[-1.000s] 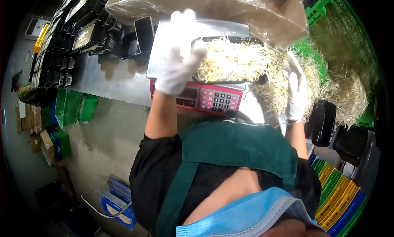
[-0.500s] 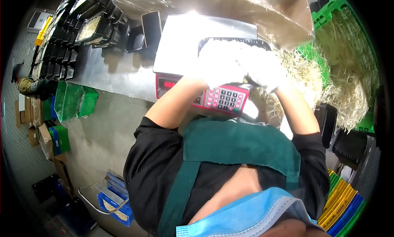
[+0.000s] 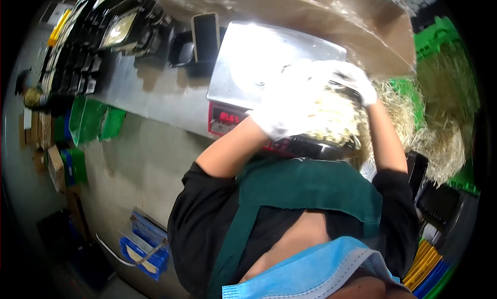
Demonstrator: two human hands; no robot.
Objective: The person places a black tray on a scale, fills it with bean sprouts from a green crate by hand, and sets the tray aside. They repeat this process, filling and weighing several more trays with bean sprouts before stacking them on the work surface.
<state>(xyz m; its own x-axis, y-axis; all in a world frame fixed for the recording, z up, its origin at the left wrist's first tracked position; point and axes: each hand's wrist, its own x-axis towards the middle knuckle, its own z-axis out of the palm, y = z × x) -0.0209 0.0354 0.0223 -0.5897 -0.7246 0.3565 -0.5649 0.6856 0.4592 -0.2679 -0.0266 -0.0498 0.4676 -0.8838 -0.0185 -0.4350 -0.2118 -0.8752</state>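
A black tray (image 3: 322, 147) heaped with pale bean sprouts (image 3: 336, 120) is held between both gloved hands, above the front edge of a red scale (image 3: 226, 118) and close to my chest. My left hand (image 3: 282, 110) grips the tray's near left side and covers part of the sprouts. At the far right corner, my right hand (image 3: 348, 75) holds the tray. The scale's steel platform (image 3: 253, 58) is bare. The scale's keypad is hidden behind the tray.
A plastic-wrapped cardboard box (image 3: 310, 14) stands behind the scale. A green crate (image 3: 440, 38) piled with loose sprouts is at the right. Empty black trays (image 3: 204, 35) and rows of filled ones (image 3: 116, 30) sit on the steel table (image 3: 155, 97). Crates (image 3: 93, 123) are on the floor.
Both hands were pressing the sprouts in the tray on the scale platform; now the tray is lifted off the platform and drawn toward my body.
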